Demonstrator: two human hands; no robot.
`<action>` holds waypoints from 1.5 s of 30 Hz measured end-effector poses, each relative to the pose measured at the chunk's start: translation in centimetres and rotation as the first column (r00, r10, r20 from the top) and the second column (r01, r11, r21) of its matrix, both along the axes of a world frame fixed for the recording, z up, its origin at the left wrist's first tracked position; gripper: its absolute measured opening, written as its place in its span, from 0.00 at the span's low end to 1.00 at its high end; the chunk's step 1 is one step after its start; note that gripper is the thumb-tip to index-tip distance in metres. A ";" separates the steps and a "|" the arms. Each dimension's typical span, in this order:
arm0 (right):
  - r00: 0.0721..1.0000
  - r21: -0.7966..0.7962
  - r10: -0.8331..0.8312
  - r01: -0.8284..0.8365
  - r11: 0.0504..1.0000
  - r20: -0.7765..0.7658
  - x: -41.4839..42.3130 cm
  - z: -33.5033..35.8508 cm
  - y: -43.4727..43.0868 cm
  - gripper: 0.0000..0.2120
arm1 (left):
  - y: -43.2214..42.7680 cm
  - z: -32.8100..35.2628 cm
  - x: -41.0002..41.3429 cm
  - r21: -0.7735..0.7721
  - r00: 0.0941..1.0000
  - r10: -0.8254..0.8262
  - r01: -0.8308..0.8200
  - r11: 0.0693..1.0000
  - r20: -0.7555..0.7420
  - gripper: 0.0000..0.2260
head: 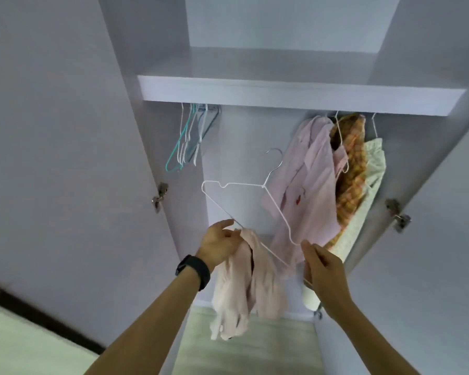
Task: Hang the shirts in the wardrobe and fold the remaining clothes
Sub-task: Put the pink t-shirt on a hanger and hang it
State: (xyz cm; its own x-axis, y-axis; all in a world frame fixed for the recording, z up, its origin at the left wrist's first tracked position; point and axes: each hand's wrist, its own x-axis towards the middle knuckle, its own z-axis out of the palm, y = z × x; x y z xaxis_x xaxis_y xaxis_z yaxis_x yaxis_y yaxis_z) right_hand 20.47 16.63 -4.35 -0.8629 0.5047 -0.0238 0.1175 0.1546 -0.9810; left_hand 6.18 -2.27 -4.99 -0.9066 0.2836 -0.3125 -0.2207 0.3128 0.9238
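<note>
**Wardrobe open; hanger and shirt in hand**

Wardrobe doors stand open on both sides of the arms, with a shelf across the top, well above the hands.

- Left hand: fingers curled round a bunched, pale pink shirt, gripping it against the hanger's lower bar. The shirt droops below the hand, not yet threaded onto the hanger. Black watch on the wrist.
- Right hand: pinches the right end of the white wire hanger between thumb and fingers.
- Hands are apart, with the bar spanning the gap between them. The hanger is tilted, its hook up and away from the hands and free of any rail.
- Above and right of the right hand: three hung items packed side by side, a pink shirt, a plaid shirt and a cream garment.
- Above and left of the left hand: a cluster of empty hangers, white and teal, under the shelf.
- The rail itself is hidden behind the shelf edge.
</note>
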 end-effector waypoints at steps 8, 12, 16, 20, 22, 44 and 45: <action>0.986 0.160 0.047 -0.073 0.984 0.158 4.9 -5.3 4.4 0.30 | 2.3 -2.9 2.7 0.213 0.984 -0.080 0.044 0.976 0.160 0.13; 0.932 0.169 0.148 -0.213 0.962 0.332 4.7 -4.9 7.0 0.25 | 3.5 -3.0 3.9 0.142 0.987 -0.119 0.103 0.984 0.110 0.09; 0.875 0.109 0.260 -0.330 0.938 0.409 3.2 -3.5 9.3 0.18 | 4.0 -3.1 4.6 0.183 0.982 -0.038 0.003 0.983 0.184 0.11; 0.844 0.023 0.354 -0.395 0.918 0.403 1.7 -2.5 10.3 0.11 | 4.1 -3.1 5.1 0.029 0.988 -0.083 0.080 0.996 0.128 0.09; 0.839 0.048 0.373 -0.425 0.904 0.397 1.1 -2.0 9.6 0.13 | 4.4 -3.2 5.7 -0.033 0.989 -0.113 0.116 0.993 0.097 0.09; 0.881 0.105 0.439 -0.460 0.882 0.176 -0.5 -3.4 3.2 0.11 | 2.4 -1.1 6.7 -0.159 0.976 -0.213 0.206 0.966 -0.033 0.07; 0.906 0.134 0.400 -0.417 0.899 0.140 -0.8 -3.3 3.5 0.05 | 2.1 -1.0 6.8 -0.151 0.974 -0.222 0.216 0.965 -0.030 0.08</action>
